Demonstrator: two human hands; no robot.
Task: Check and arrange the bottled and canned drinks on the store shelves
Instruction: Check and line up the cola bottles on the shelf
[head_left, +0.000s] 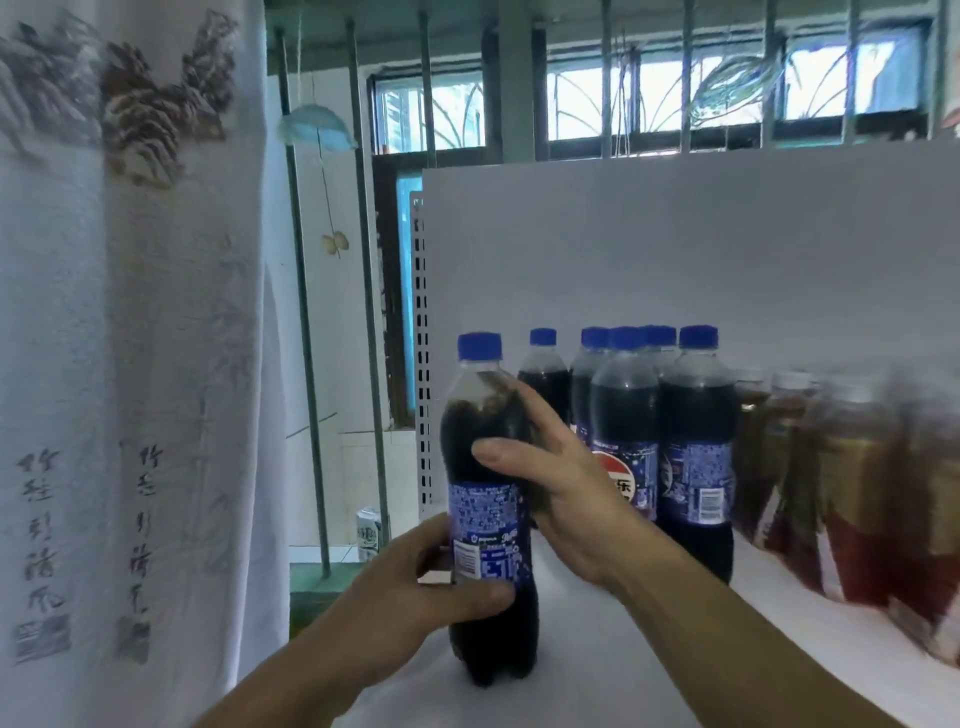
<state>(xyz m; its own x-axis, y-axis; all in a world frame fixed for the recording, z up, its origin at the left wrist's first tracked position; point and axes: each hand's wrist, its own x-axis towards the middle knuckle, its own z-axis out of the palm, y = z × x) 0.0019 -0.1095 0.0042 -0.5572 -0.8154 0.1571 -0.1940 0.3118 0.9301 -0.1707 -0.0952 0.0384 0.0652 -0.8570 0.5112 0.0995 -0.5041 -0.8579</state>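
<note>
Bottle in hand: a cola bottle with a blue cap stands upright at the near left of the white shelf. I cannot tell whether its base rests on the shelf or hangs just above it.
Left hand: the left hand wraps the lower label, thumb across the front.
Right hand: the right hand grips the dark upper body, thumb in front and fingers round the far side.
Neighbours: a cola group stands just behind to the right, with blurred tea bottles further right.
Tipping risk: the shelf's left end is near, so a careless set-down could probably send the bottle off it.
Knock risk: the right wrist sits close to the group, and a push to the far right could topple one.
Fizz risk: froth shows under the cap, so rough turning may build pressure.
Facing: the barcode faces near, so the bottle likely needs turning.
</note>
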